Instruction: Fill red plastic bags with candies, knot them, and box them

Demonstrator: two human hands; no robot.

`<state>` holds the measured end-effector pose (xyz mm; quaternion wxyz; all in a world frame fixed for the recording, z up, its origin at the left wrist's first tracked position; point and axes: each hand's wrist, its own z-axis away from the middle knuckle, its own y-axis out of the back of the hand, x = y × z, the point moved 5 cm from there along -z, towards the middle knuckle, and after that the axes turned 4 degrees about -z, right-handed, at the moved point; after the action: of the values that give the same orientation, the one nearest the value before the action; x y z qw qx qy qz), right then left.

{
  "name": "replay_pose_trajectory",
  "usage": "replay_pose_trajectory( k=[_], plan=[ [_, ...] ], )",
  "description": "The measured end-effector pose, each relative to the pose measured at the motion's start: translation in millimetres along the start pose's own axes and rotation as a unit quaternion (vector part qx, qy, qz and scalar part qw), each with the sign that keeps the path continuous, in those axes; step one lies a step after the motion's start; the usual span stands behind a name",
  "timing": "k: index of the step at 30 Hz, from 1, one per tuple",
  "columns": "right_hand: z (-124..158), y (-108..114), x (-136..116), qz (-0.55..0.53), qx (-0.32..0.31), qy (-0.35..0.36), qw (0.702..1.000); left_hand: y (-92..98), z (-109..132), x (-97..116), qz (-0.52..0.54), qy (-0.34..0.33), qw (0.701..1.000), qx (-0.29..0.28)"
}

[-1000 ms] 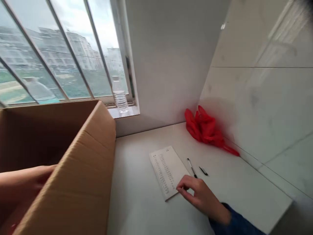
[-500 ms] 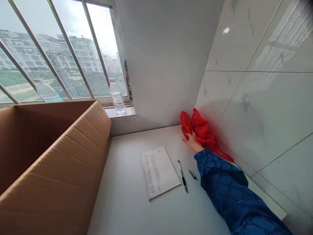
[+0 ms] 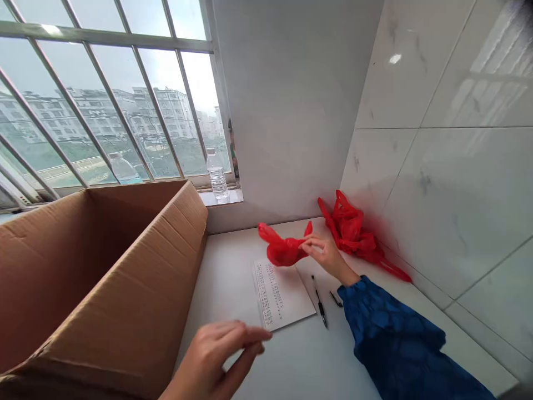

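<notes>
My right hand [image 3: 326,253], in a blue sleeve, pinches a crumpled red plastic bag [image 3: 282,248] and holds it in the air above a printed sheet of paper [image 3: 281,294]. A pile of more red bags [image 3: 353,230] lies behind it in the corner against the tiled wall. My left hand [image 3: 220,355] hovers low over the counter near the sheet's front edge, fingers loosely together and holding nothing. A black pen [image 3: 319,301] and its cap [image 3: 335,299] lie just right of the sheet.
A large open cardboard box [image 3: 129,300] fills the left of the white counter [image 3: 291,361]. A clear water bottle [image 3: 217,175] stands on the windowsill, another bottle [image 3: 122,169] further left. Tiled wall [image 3: 449,166] bounds the right.
My right hand left the sheet, reached the red pile in the corner, and now lifts one red bag out toward the left. My left hand came out of the box and forward.
</notes>
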<state>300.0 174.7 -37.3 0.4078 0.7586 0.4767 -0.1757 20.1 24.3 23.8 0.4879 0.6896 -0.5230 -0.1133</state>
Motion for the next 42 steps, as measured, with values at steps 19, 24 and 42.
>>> replay_pose_trajectory(
  k=[19, 24, 42],
  plan=[
    [69.4, -67.5, -31.9, 0.167, -0.092, -0.034, 0.981, -90.7, -73.9, -96.0, -0.206, 0.121, 0.969, -0.070],
    [75.7, -70.0, -27.2, 0.161, -0.119, -0.027, 0.979, -116.9, -54.6, -103.6, -0.169, 0.093, 0.975, -0.109],
    [72.4, -6.9, -7.6, 0.124, -0.045, -0.043, 0.990, -58.2, -3.8, -146.3, -0.035, 0.250, 0.963, 0.095]
  ],
)
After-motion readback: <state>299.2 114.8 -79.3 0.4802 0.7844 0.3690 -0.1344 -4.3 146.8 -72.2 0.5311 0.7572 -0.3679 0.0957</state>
